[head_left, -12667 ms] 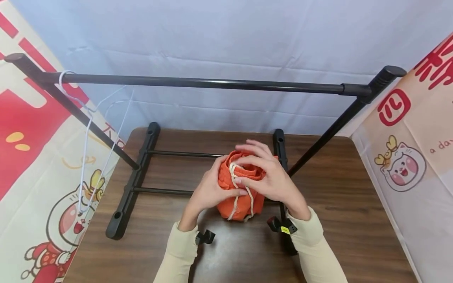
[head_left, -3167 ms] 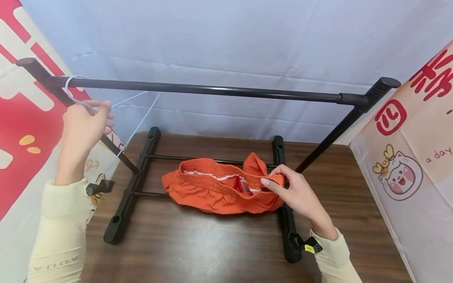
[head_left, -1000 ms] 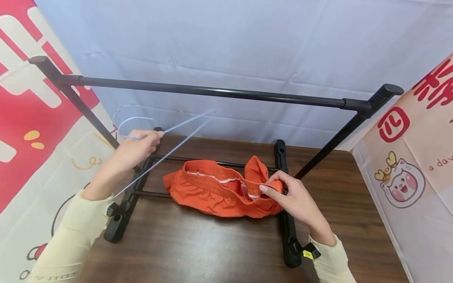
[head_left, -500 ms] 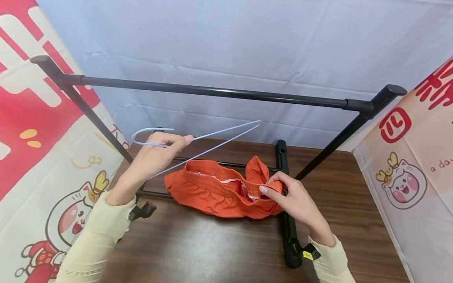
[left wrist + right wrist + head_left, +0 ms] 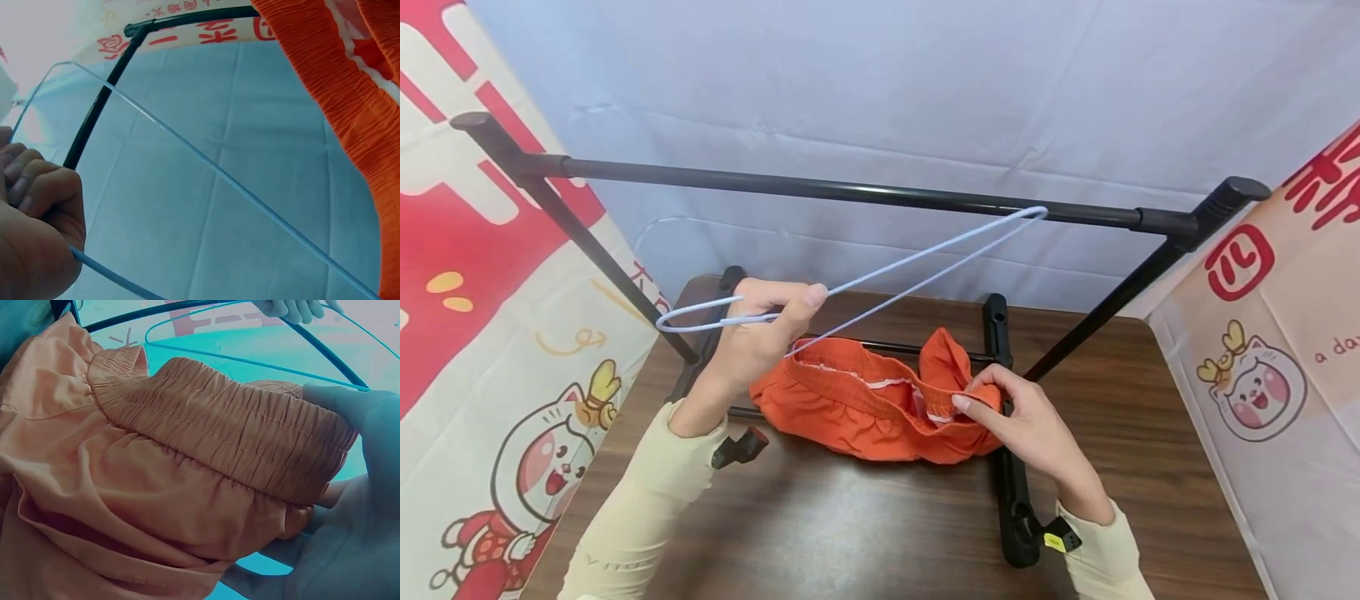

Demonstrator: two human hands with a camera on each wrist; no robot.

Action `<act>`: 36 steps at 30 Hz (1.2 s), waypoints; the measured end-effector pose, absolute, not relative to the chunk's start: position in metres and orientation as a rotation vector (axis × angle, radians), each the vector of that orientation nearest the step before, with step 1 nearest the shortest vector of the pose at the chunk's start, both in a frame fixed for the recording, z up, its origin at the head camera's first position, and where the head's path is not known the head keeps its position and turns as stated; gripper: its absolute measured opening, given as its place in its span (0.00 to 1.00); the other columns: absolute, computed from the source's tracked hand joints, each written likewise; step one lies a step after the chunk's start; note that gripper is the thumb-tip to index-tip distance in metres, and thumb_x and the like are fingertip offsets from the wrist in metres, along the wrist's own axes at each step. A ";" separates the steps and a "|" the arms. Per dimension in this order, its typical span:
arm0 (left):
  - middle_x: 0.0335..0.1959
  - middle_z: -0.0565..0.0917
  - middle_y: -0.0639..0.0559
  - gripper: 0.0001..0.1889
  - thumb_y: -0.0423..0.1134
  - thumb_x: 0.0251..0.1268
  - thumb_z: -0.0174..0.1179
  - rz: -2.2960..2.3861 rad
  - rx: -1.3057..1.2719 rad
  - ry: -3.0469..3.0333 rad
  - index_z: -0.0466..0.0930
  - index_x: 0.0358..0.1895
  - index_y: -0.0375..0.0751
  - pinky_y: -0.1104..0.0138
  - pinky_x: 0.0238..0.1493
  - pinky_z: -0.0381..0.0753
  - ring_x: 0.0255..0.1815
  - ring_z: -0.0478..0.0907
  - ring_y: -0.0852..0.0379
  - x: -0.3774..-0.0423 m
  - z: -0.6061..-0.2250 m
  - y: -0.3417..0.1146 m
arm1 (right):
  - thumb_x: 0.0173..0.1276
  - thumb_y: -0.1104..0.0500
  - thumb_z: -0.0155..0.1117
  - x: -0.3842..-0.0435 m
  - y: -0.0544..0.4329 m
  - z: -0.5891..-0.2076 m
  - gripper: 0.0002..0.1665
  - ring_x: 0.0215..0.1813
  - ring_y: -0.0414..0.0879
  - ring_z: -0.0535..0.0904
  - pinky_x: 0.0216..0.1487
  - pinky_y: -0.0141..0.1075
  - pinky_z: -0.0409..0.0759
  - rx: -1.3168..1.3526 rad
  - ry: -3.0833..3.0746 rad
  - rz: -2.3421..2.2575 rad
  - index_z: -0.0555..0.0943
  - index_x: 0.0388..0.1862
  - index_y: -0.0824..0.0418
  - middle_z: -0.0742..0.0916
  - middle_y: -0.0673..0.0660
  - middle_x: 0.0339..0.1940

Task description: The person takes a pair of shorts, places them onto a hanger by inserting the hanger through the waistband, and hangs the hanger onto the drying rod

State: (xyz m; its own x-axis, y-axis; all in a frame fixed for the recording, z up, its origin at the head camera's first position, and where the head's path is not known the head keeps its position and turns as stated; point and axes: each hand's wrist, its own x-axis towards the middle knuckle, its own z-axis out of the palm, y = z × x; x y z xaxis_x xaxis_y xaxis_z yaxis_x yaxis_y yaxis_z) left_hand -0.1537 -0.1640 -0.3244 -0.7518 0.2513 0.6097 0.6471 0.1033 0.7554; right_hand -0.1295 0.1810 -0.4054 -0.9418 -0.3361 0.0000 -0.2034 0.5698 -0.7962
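Orange shorts with a gathered elastic waistband lie across the rack's lower bars, the waist opening facing up. My right hand pinches the right end of the waistband, thumb on the near side; the right wrist view shows the ruched band close up. My left hand grips a white wire hanger below its hook, just above the left end of the shorts. The hook points left, while the hanger's far corner overlaps the top bar in the head view. In the left wrist view, the fingers curl round the wire.
A black garment rack stands on the brown wooden table, its top bar crossing above the hands. The rack's right foot lies beside the right wrist. A pale cloth hangs behind, with printed cloths at both sides.
The shorts, a rolled bundle at first, have been spread out. My left hand took the hanger off the top bar and brought it right, over the shorts. Lately my right hand stays on the waistband.
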 end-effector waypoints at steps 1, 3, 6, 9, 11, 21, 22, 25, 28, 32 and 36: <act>0.12 0.58 0.52 0.28 0.39 0.79 0.56 -1.690 -0.902 -2.056 0.61 0.13 0.43 0.66 0.19 0.48 0.15 0.53 0.60 -0.155 -0.326 -0.162 | 0.73 0.46 0.71 -0.129 0.181 -0.405 0.11 0.31 0.42 0.75 0.30 0.33 0.72 -0.458 2.650 -1.310 0.81 0.44 0.48 0.85 0.50 0.32; 0.12 0.58 0.52 0.29 0.42 0.79 0.57 -1.681 -0.935 -2.062 0.62 0.13 0.44 0.66 0.20 0.47 0.16 0.53 0.60 -0.156 -0.330 -0.159 | 0.73 0.46 0.71 -0.129 0.181 -0.406 0.11 0.34 0.43 0.76 0.33 0.34 0.73 -0.455 2.656 -1.301 0.81 0.44 0.48 0.85 0.50 0.33; 0.13 0.57 0.52 0.29 0.44 0.79 0.57 -1.667 -0.992 -2.060 0.61 0.13 0.44 0.67 0.22 0.46 0.17 0.52 0.60 -0.158 -0.335 -0.155 | 0.73 0.46 0.71 -0.128 0.181 -0.407 0.10 0.38 0.45 0.77 0.36 0.34 0.74 -0.455 2.662 -1.288 0.81 0.44 0.48 0.85 0.50 0.34; 0.13 0.56 0.52 0.30 0.45 0.80 0.57 -1.664 -1.067 -2.034 0.61 0.14 0.45 0.67 0.23 0.45 0.18 0.50 0.61 -0.160 -0.338 -0.151 | 0.73 0.46 0.71 -0.128 0.181 -0.407 0.10 0.40 0.45 0.77 0.38 0.34 0.74 -0.461 2.667 -1.284 0.81 0.44 0.48 0.86 0.49 0.36; 0.13 0.56 0.53 0.30 0.46 0.81 0.56 -1.662 -1.105 -2.018 0.61 0.13 0.45 0.67 0.23 0.45 0.18 0.50 0.61 -0.161 -0.341 -0.150 | 0.73 0.46 0.71 -0.128 0.181 -0.408 0.10 0.41 0.45 0.77 0.38 0.34 0.74 -0.465 2.668 -1.286 0.81 0.44 0.47 0.86 0.48 0.37; 0.13 0.57 0.53 0.31 0.48 0.81 0.56 -1.703 -1.183 -2.028 0.64 0.13 0.43 0.68 0.22 0.50 0.17 0.54 0.61 -0.171 -0.357 -0.147 | 0.73 0.47 0.71 -0.129 0.183 -0.408 0.09 0.42 0.44 0.78 0.39 0.33 0.75 -0.475 2.671 -1.297 0.81 0.44 0.47 0.87 0.48 0.39; 0.12 0.58 0.53 0.30 0.47 0.81 0.56 -1.721 -1.190 -2.040 0.64 0.13 0.43 0.68 0.22 0.51 0.17 0.55 0.60 -0.172 -0.359 -0.148 | 0.73 0.47 0.71 -0.129 0.184 -0.408 0.09 0.41 0.44 0.78 0.39 0.33 0.75 -0.474 2.672 -1.296 0.81 0.44 0.47 0.87 0.48 0.39; 0.12 0.59 0.53 0.28 0.45 0.81 0.56 -1.788 -1.197 -2.109 0.66 0.14 0.44 0.68 0.21 0.54 0.16 0.56 0.60 -0.173 -0.366 -0.150 | 0.73 0.47 0.71 -0.129 0.184 -0.408 0.09 0.39 0.44 0.77 0.36 0.33 0.74 -0.467 2.682 -1.296 0.81 0.44 0.47 0.86 0.49 0.38; 0.13 0.58 0.53 0.25 0.44 0.79 0.58 -1.799 -1.165 -2.284 0.71 0.16 0.46 0.69 0.22 0.53 0.17 0.55 0.62 -0.172 -0.371 -0.153 | 0.74 0.47 0.70 -0.130 0.186 -0.407 0.10 0.36 0.43 0.76 0.33 0.33 0.74 -0.452 2.701 -1.310 0.82 0.45 0.49 0.84 0.50 0.35; 0.16 0.64 0.49 0.22 0.51 0.78 0.60 -1.660 -0.998 -2.673 0.82 0.21 0.48 0.68 0.27 0.57 0.22 0.58 0.59 -0.166 -0.374 -0.154 | 0.76 0.52 0.68 -0.131 0.191 -0.405 0.10 0.33 0.41 0.78 0.32 0.32 0.77 -0.434 2.704 -1.403 0.81 0.48 0.56 0.84 0.53 0.35; 0.33 0.88 0.60 0.16 0.62 0.73 0.61 -1.484 -0.676 -3.019 0.94 0.40 0.59 0.63 0.43 0.71 0.41 0.73 0.56 -0.156 -0.374 -0.156 | 0.78 0.54 0.65 -0.133 0.198 -0.401 0.10 0.31 0.40 0.76 0.30 0.32 0.76 -0.360 2.736 -1.426 0.81 0.50 0.60 0.84 0.56 0.37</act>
State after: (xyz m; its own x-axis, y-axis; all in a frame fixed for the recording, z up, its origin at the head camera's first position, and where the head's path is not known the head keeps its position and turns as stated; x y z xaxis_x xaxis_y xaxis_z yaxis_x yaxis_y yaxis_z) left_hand -0.1560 -0.1565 -0.3739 -0.8824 0.4629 -0.0848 0.2157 0.5580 0.8013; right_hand -0.1330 0.1984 -0.4011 -0.9724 -0.2207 0.0751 -0.1880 0.5519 -0.8124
